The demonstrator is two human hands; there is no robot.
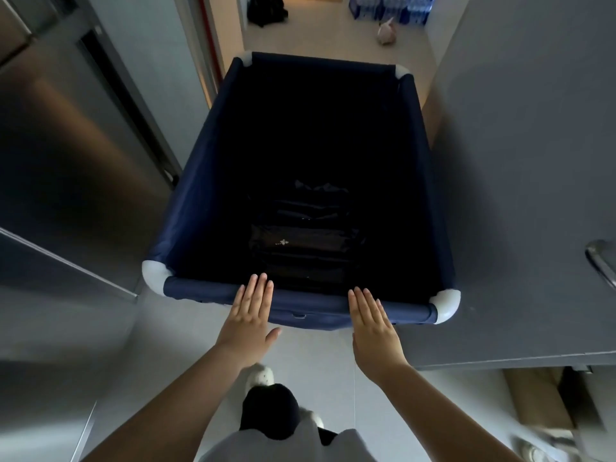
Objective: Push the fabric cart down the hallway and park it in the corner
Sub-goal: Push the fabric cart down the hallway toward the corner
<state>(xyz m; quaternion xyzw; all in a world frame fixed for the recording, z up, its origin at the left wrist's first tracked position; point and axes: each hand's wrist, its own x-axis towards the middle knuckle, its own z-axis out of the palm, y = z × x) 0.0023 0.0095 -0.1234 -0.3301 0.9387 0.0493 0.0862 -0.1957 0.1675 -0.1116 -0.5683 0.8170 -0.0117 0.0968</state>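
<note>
So I'm looking down into the fabric cart, navy blue with white plastic corner caps, and it pretty much fills the hallway. Its long axis runs straight away from me, near short rail at the bottom, far short rail pointing toward the brighter room ahead.

Clearance is tight. On the left the cart's side sits just beside the steel doors, with only a thin sliver of floor showing near the door frame. On the right the long rail looks close to touching the grey wall, can't tell if it actually rubs. A metal handle sticks out of that wall near the cart's near-right corner. Ahead it opens onto tan floor, with a dark bag, blue packs of water bottles and a small pale plush-looking thing well past the far rail.

Hands: left hand and right hand are both flat, fingers straight and together, laid over the near rail with fingertips reaching past its inner edge. Nothing is wrapped or clenched, just flat palms on the rail.

Inside the cart there's some dark folded stuff on the bottom, too dim to identify.
</note>
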